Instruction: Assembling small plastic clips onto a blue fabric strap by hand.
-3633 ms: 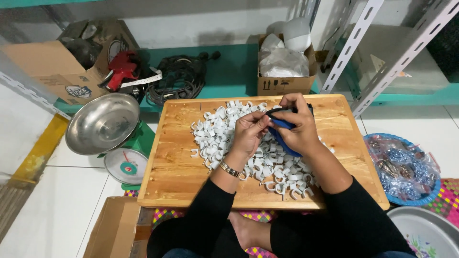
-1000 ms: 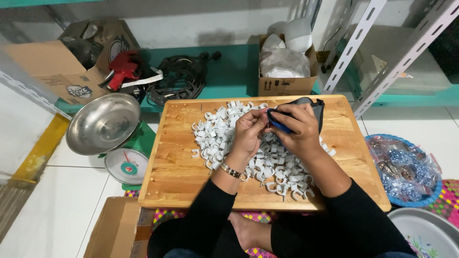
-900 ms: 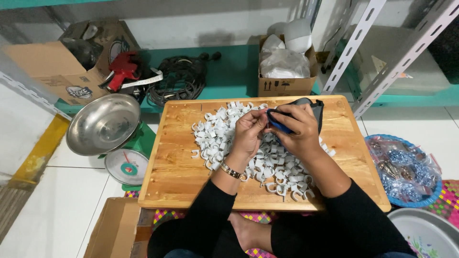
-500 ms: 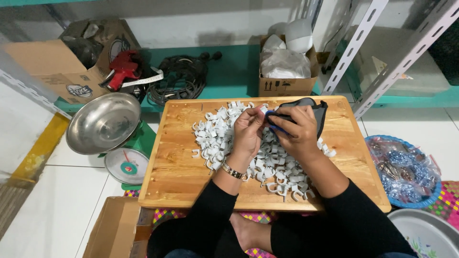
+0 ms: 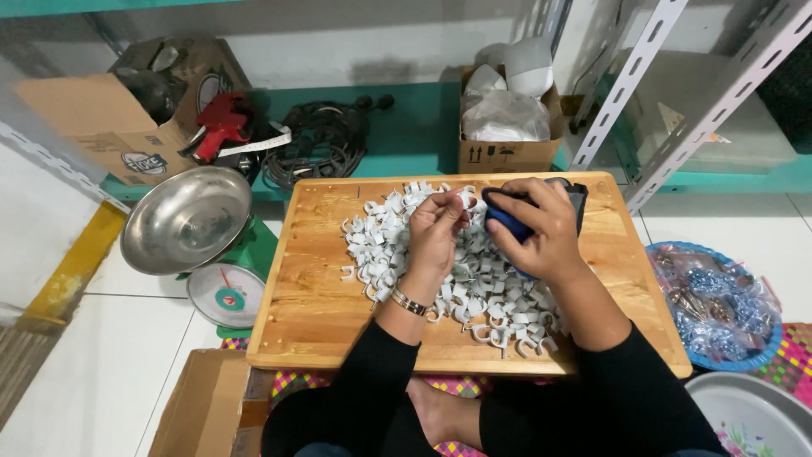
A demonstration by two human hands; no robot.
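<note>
Raised blue tool (image 5: 507, 218) sits in right hand (image 5: 541, 228)

Your black sleeves (image 5: 364, 381) reach over a honey-brown wooden board (image 5: 313, 288) heaped with white plastic clips (image 5: 491, 288), a gold bracelet (image 5: 408, 302) sits at your left wrist, and your right hand (image 5: 541, 228) grips a blue-and-black tool (image 5: 507, 216). To your left stand a silver steel bowl (image 5: 186, 220) on a green scale (image 5: 233, 292) with a white dial, a red tool (image 5: 220, 123) and brown cardboard boxes (image 5: 93, 118) on the teal shelf (image 5: 414, 127). Right of the board you have a blue basket (image 5: 719, 305), and a pink, yellow and green checked mat (image 5: 791, 355) on the white floor tiles (image 5: 101, 364).
</note>
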